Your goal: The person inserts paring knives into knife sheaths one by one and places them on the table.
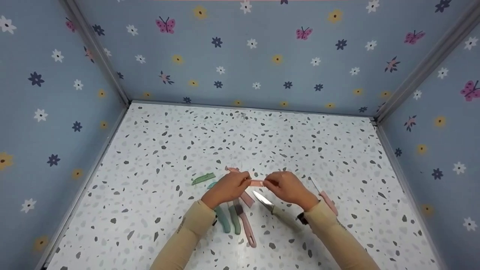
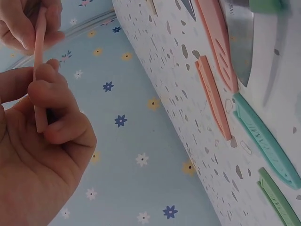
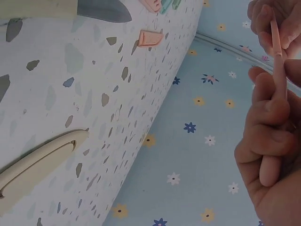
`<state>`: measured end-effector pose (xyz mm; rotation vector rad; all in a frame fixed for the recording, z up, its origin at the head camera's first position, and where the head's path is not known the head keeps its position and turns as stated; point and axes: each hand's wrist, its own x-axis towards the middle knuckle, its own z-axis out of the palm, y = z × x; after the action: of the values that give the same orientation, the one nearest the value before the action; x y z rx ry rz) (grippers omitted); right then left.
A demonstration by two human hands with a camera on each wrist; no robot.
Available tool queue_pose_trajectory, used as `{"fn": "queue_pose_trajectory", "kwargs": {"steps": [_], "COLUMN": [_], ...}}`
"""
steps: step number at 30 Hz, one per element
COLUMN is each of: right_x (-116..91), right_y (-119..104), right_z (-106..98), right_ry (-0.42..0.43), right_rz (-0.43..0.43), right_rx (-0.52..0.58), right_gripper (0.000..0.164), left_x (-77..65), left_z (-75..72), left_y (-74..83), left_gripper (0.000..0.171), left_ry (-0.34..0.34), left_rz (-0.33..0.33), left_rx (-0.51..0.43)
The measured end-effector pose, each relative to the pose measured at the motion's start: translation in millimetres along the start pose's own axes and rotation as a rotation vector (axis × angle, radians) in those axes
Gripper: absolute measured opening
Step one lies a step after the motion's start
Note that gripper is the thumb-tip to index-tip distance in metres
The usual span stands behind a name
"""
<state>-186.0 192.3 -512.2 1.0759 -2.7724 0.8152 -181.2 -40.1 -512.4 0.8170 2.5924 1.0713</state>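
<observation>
Both hands hold one slim peach-pink piece [image 1: 257,183] above the table; it looks like a knife handle joined to a blade cover, with no bare blade showing. My left hand [image 1: 227,187] pinches the flat cover end between thumb and bent fingers. In the right wrist view, the fingers of my right hand [image 3: 268,146] curl around the rounded handle end. Below the hands lies a knife [image 1: 287,218] with a cream handle and bare blade. Teal [image 2: 265,141] and green [image 2: 278,195] blade covers and a short peach cover [image 2: 214,101] lie near my left hand.
Teal [image 1: 223,219], green [image 1: 235,221] and pink [image 1: 248,230] handles lie side by side near my left forearm. A pink-handled tool [image 1: 329,203] with a thin blade lies by the right wrist. Flower-patterned panels [image 1: 240,56] enclose the speckled table [image 1: 187,142] on three sides.
</observation>
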Motion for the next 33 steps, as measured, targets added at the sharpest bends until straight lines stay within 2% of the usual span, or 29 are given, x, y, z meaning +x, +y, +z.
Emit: {"fn": "queue_pose_trajectory", "kwargs": {"steps": [7, 15, 18, 25, 29, 31, 33], "right_x": [-1.6, -2.8, -3.4, -1.0, 2.7, 4.8, 7.0], "right_y": [5.8, 11.3, 13.0, 25.3, 34.7, 39.3, 43.8], "right_z": [-4.1, -8.1, -10.0, -12.3, -12.3, -12.1, -11.6], "right_ry": [-0.017, -0.015, -0.019, -0.057, -0.083, -0.093, -0.105], "right_rz": [0.057, 0.046, 0.07, 0.236, 0.331, 0.364, 0.396], "right_rx": [-0.023, -0.023, -0.005, -0.004, -0.015, -0.023, -0.033], "right_gripper": [0.024, 0.025, 0.024, 0.03, 0.02, 0.015, 0.019], "left_x": [-8.3, -14.8, -18.5, -33.1, -44.0, -48.7, -52.7], "left_z": [-6.2, -10.6, -12.3, -18.2, -20.3, -20.7, -21.2], "left_y": [-13.9, -21.9, -25.4, -40.1, -51.5, -57.0, -61.1], "left_gripper": [0.02, 0.023, 0.023, 0.021, 0.019, 0.02, 0.021], "left_ry": [0.012, 0.025, 0.034, 0.051, 0.076, 0.08, 0.079], "left_rz": [-0.061, -0.067, -0.069, -0.12, -0.138, -0.168, -0.205], "left_rx": [-0.02, -0.01, -0.009, 0.024, 0.072, 0.089, 0.081]}}
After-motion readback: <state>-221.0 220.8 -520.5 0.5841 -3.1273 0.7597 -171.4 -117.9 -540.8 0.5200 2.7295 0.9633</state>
